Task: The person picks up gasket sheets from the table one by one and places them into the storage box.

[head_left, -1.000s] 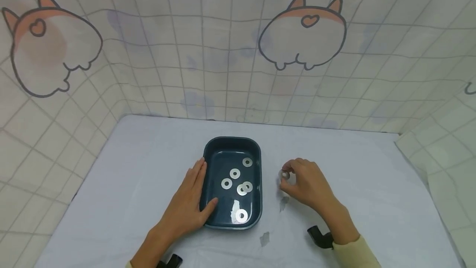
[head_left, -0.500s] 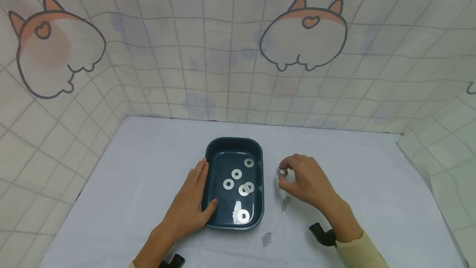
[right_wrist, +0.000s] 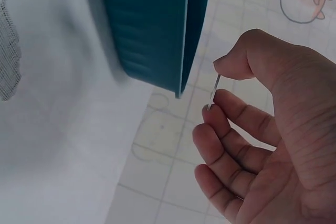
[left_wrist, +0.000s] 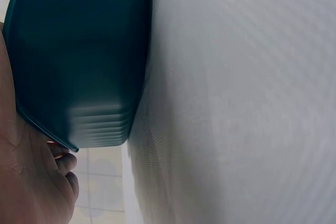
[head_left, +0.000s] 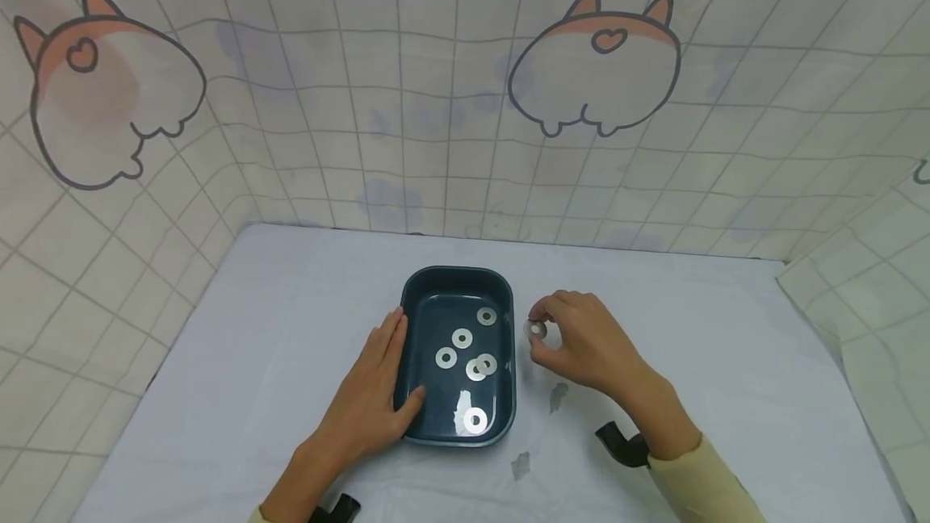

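A dark blue-green rectangular tray (head_left: pixel 427 410) stands on the white cloth with several flat metal washers (head_left: pixel 446 357) lying in it, two of them overlapping. Along the tray's left rim lies my left hand (head_left: pixel 366 398), its fingers straight and the thumb over the near left side. Just off the tray's right side, my right hand (head_left: pixel 584 341) pinches a washer (head_left: pixel 536 330) between thumb and fingertips. The right wrist view has this washer edge-on, apart from the tray wall. In the left wrist view the palm (left_wrist: pixel 31 182) is beside the tray's outer wall.
Two grey patches, one of them a patch (head_left: pixel 520 466) near the front, mark the white tablecloth (head_left: pixel 291 305). A tile-patterned curtain (head_left: pixel 450 103) with cartoon corgis surrounds the table at the back and sides. Black wrist mounts (head_left: pixel 623 446) sit under both wrists.
My right hand has moved left toward the tray with the pinched washer. The left hand and the tray have stayed in place, and the washers in the tray have not shifted.
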The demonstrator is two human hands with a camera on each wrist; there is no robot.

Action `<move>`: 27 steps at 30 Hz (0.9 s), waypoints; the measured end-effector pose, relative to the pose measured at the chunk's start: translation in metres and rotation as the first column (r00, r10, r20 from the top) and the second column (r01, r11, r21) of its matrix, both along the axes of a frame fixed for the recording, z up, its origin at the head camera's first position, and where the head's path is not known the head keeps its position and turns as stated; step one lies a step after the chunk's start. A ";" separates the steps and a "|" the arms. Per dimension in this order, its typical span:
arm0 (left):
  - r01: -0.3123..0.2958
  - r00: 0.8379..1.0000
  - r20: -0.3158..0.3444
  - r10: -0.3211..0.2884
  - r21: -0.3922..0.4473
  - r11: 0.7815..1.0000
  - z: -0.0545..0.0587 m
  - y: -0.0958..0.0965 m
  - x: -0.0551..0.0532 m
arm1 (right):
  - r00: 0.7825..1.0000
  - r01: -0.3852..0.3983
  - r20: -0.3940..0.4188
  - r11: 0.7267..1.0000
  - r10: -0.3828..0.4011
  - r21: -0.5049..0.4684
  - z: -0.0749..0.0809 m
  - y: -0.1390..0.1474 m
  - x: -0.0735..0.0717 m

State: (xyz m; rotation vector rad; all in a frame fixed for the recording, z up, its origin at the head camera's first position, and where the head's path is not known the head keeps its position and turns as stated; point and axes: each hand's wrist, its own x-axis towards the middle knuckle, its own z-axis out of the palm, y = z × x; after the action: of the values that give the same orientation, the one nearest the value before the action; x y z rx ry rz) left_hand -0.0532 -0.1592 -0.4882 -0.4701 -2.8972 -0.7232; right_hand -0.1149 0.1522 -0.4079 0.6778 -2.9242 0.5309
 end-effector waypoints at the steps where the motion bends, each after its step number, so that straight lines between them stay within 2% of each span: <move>1: -0.001 1.000 0.001 0.001 0.000 1.000 0.000 0.000 0.000 | 1.000 -0.004 0.003 1.000 0.004 0.006 0.001 -0.001 -0.001; 15: -0.013 0.999 0.042 0.014 -0.024 1.000 0.003 0.000 0.000 | 0.998 -0.065 0.006 0.997 0.065 0.044 0.015 -0.015 -0.005; 22: -0.007 1.000 0.028 0.007 -0.023 1.000 0.003 0.000 0.000 | 0.995 -0.097 -0.005 0.994 0.097 0.050 0.018 -0.021 -0.008; 27: 0.003 1.000 0.028 -0.003 -0.010 1.000 0.003 0.000 0.000 | 0.993 -0.122 0.019 0.990 0.121 0.067 0.023 -0.025 -0.008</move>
State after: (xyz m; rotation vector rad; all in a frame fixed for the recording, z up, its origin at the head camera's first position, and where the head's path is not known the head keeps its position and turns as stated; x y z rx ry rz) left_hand -0.0535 -0.1589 -0.4855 -0.4690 -2.9275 -0.7221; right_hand -0.1225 0.1274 -0.3850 0.8680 -2.9411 0.4507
